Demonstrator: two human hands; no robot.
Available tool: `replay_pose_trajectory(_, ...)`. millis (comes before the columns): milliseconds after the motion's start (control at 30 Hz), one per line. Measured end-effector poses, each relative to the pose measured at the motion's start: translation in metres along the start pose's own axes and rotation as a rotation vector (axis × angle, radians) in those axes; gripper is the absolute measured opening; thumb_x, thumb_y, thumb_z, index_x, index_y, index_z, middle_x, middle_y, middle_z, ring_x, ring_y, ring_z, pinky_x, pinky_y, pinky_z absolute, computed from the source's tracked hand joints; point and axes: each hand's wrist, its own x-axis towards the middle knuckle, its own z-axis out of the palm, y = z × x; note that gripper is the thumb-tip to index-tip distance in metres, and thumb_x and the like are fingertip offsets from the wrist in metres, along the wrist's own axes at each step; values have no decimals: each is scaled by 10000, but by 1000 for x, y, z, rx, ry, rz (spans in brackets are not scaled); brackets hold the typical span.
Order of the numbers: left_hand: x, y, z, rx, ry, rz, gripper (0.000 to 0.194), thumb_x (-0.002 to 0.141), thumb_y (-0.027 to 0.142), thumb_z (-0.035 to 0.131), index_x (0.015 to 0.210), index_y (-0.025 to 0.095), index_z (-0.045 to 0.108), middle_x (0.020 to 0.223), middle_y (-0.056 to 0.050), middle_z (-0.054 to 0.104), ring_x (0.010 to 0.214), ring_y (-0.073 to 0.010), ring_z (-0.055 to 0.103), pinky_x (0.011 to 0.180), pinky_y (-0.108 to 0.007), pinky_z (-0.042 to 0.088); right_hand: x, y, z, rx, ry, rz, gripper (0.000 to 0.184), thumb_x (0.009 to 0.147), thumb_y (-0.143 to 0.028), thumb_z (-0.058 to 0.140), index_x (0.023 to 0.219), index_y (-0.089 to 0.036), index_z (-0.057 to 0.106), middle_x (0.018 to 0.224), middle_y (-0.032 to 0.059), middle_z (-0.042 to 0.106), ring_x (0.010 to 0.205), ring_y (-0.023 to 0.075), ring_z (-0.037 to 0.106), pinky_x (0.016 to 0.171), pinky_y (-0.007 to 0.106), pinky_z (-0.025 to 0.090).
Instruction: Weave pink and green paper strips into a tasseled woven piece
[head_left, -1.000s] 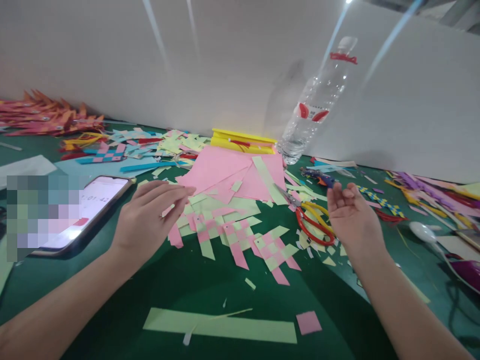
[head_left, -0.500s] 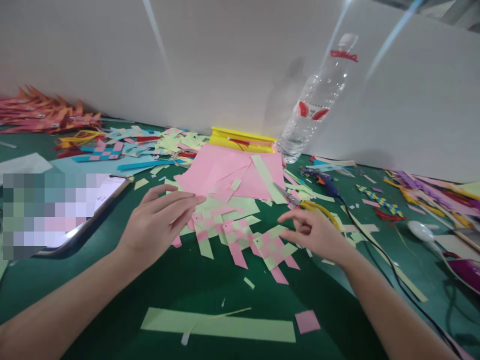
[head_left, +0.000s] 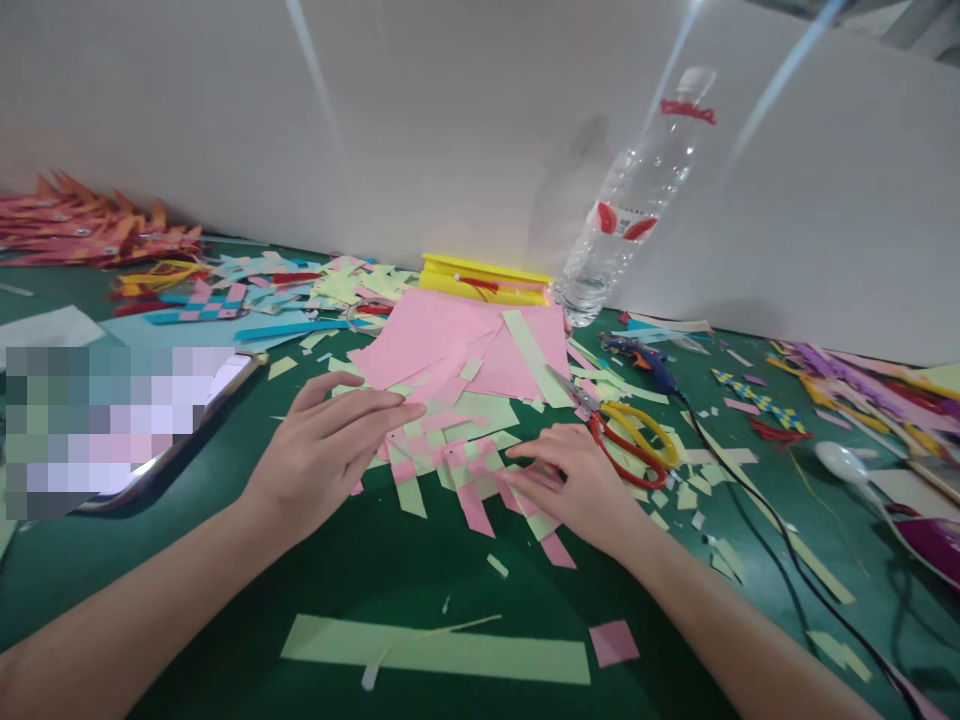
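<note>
Several fish shapes woven from pink and pale green paper strips lie in a row on the green table. My left hand point(head_left: 319, 455) hovers beside the leftmost woven fish point(head_left: 409, 462), its fingers stretched out and nothing visible in them. Over the rightmost woven fish point(head_left: 555, 548) is my right hand point(head_left: 581, 485), thumb and forefinger apart, hiding much of it. Its fingertips come close to the middle woven fish point(head_left: 472, 490); whether they touch it I cannot tell. Pink paper sheets point(head_left: 427, 330) lie behind them. Scissors point(head_left: 630, 445) with red and yellow handles rest by my right hand.
A phone point(head_left: 217, 415) stands at left. A clear bottle point(head_left: 622, 210) leans against the white wall. At right are a blue glue gun point(head_left: 652, 365) with a black cord and a white spoon point(head_left: 844, 465). A green strip point(head_left: 442, 650) and pink square point(head_left: 615, 643) lie in front.
My right hand has moved left over the rightmost woven fish, uncovering the scissor handles. My left hand has shifted slightly to the right.
</note>
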Motion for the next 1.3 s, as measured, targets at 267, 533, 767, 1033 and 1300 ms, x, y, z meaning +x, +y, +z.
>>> replay_pose_trajectory(267, -3, 0, 1, -20, -37, 10, 301, 925, 70, 482, 1146, 239, 596, 972, -28, 718, 841, -172, 680, 899, -406, 493, 1, -3, -2, 223, 13, 81, 188, 877, -331, 600, 751, -239, 706, 745, 14, 621, 759, 173, 596, 728, 348, 479)
replay_pose_trajectory(533, -2, 1, 1, -8, -34, 35, 274, 920, 56, 484, 1108, 218, 599, 949, -35, 711, 825, -168, 675, 900, -403, 493, -4, 1, -10, 786, -16, 251, 196, 889, -391, 569, 827, -216, 633, 1005, 47, 672, 930, 167, 618, 770, 303, 499)
replay_pose_trajectory(767, 1, 4, 0, -25, -39, 30, 274, 918, 46, 475, 1089, 210, 613, 938, -33, 690, 824, -154, 653, 904, -380, 479, -4, 13, -8, 1100, 95, 490, 309, 842, -489, 603, 777, -194, 537, 505, -108, 284, 429, 55, 224, 400, 202, 207)
replay_pose_trajectory(1033, 2, 23, 10, -69, -157, 136, 264, 932, 36, 435, 1043, 188, 619, 955, -28, 693, 897, -151, 639, 994, -406, 400, -7, 8, -6, 322, 288, 146, 294, 918, -317, 502, 1187, -212, 555, 1019, 92, 673, 915, 206, 642, 729, 343, 542)
replay_pose_trajectory(1300, 7, 33, 7, -103, -242, 315, 210, 975, 109, 437, 972, 173, 637, 968, -3, 711, 921, -145, 632, 1011, -380, 367, -8, -11, 3, -58, 183, -433, 213, 903, -160, 543, 1103, -197, 605, 1013, 55, 709, 1011, 173, 622, 1012, 405, 400)
